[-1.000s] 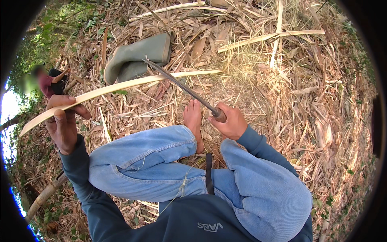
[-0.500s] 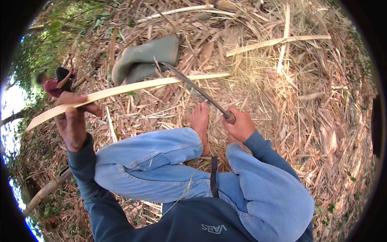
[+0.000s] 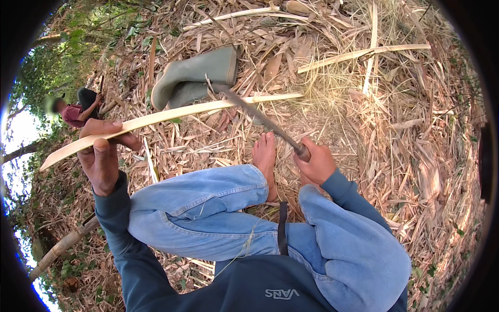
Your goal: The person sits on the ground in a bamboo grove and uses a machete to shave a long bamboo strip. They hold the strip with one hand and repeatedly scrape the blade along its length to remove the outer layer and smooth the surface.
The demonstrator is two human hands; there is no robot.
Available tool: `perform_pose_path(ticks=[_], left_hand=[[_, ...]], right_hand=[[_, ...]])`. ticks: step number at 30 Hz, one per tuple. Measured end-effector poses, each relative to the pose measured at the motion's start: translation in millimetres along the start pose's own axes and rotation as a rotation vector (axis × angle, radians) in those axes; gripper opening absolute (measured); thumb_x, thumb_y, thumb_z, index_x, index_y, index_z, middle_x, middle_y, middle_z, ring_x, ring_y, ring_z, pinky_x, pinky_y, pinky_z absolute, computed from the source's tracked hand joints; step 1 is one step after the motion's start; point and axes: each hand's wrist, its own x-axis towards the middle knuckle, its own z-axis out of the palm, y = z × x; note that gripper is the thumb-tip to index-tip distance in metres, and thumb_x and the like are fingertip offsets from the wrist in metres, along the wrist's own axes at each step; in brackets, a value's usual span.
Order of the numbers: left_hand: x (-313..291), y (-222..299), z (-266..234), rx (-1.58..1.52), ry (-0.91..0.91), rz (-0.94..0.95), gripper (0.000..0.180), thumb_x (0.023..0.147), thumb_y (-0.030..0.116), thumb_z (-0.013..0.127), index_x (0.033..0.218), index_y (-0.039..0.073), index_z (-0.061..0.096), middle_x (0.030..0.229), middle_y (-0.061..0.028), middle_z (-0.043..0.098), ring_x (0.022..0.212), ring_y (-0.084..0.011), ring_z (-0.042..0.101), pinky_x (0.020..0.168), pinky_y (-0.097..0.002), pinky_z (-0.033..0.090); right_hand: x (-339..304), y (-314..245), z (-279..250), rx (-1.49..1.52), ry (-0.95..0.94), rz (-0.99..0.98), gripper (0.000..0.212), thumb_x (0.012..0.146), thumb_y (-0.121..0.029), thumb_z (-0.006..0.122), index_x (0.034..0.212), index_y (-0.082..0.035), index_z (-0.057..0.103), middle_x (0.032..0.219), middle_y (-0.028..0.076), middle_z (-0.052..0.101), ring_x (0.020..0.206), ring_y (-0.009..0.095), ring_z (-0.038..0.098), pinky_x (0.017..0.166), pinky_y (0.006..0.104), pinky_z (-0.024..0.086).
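Pinched between the thumb and fingers of my left hand [image 3: 106, 151] is a long, pale, slightly curved strip [image 3: 179, 112], probably split bamboo or wood. It reaches from the left across to the middle, its far end low over the litter. My right hand [image 3: 318, 163] is wrapped round the short handle of a long, narrow, dark-bladed knife [image 3: 266, 120]. The blade slants up and leftward and crosses the strip toward its far end. Motion blurs the blade, so whether it touches the strip is hard to tell.
Green rubber boots [image 3: 210, 65] lie beyond the strip. Other pale strips [image 3: 358, 54] rest on dry leaf litter [image 3: 395, 171] at the upper right. My bare foot [image 3: 265, 156] is below the blade. Another person [image 3: 78, 112] sits at far left, above a log [image 3: 65, 247].
The whole view has shifted slightly, moving the scene a little rightward. The knife blade is now blurred where it was sharp. Both hands keep their holds.
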Motion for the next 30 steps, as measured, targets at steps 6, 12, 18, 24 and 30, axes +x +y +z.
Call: perform_pose_path(ticks=[6,12,18,24,30], left_hand=[[2.7,-4.4,2.4,0.015,0.048,0.024,0.043,0.097,0.038,0.049,0.104,-0.005,0.052,0.073,-0.015,0.061,0.062,-0.0229,0.062,0.058,-0.0325,0.053],[0.3,-2.8,0.2,0.027,0.026,0.005,0.044,0.097,0.038,0.049,0.104,-0.005,0.053,0.073,-0.0148,0.061,0.061,-0.0229,0.062,0.058,-0.0313,0.052],[3.2,-2.1,6.2,0.017,0.028,0.003,0.042,0.097,0.037,0.048,0.103,-0.005,0.053,0.075,-0.0144,0.06,0.062,-0.0231,0.062,0.059,-0.0327,0.053],[-3.8,-5.7,5.4,0.002,0.038,0.038,0.038,0.098,0.033,0.047,0.102,-0.005,0.055,0.079,-0.0132,0.059,0.063,-0.0228,0.063,0.059,-0.0349,0.056],[15.3,-1.9,6.9,-0.142,-0.009,0.006,0.026,0.095,0.02,0.055,0.098,-0.006,0.058,0.079,-0.0149,0.063,0.068,-0.0227,0.068,0.058,-0.0321,0.058]], right_hand=[[-11.6,7.1,2.2,0.093,0.045,0.069,0.023,0.08,-0.021,0.069,0.084,-0.003,0.055,0.06,0.014,0.057,0.053,0.029,0.057,0.052,0.0381,0.043],[-10.9,-9.8,0.8,0.163,-0.006,0.074,0.024,0.081,-0.022,0.069,0.081,-0.003,0.054,0.051,0.011,0.048,0.044,0.023,0.048,0.047,0.0356,0.039],[-3.3,13.2,10.2,0.11,0.11,-0.012,0.025,0.08,-0.023,0.069,0.082,-0.003,0.054,0.052,0.012,0.049,0.044,0.027,0.05,0.047,0.0375,0.04],[-3.6,-0.4,-0.1,0.051,-0.015,0.031,0.022,0.079,-0.022,0.066,0.087,-0.005,0.056,0.063,0.018,0.059,0.062,0.038,0.061,0.057,0.0436,0.046],[-7.9,10.8,10.4,0.219,0.093,0.042,0.02,0.08,-0.013,0.066,0.09,0.001,0.057,0.065,0.016,0.059,0.06,0.024,0.061,0.057,0.0361,0.046]])
